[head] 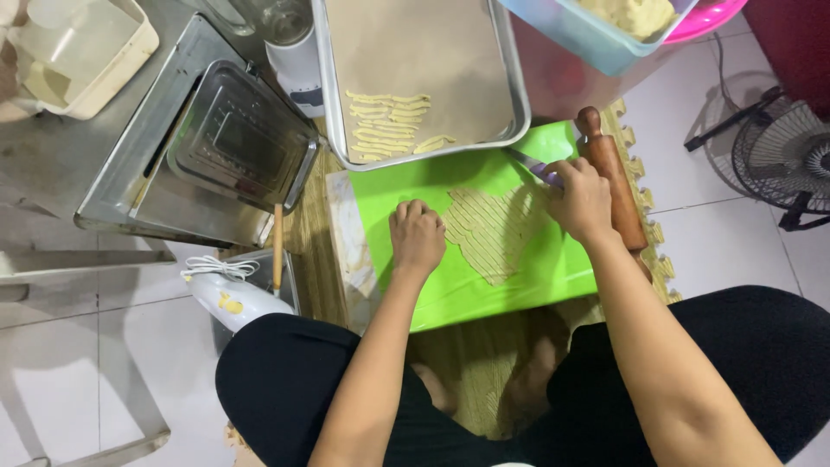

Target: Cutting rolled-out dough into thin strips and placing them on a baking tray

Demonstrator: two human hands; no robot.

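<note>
White tiled floor point(726, 173), woven mat, low workspace seen from above. Right hand point(577, 201) closed around a purple-handled cutter point(538, 173), blade end at the far edge of the dough sheet point(491, 233). Left hand point(417, 235) curled into a loose fist, knuckles down on the green mat point(389, 186) just beside the dough, holding nothing. Dough flat in the middle of that mat, already scored into thin strips. Wooden rolling pin point(616, 177) lying right beside the right hand. Beyond, metal tray point(333, 104) lined with paper, a small cluster of cut strips point(389, 125) at its near edge. By the look of it, cutting and lifting stage, well short of done: most of the tray bare. Next move calls for a gentle lift, strips likely soft and easily torn.
</note>
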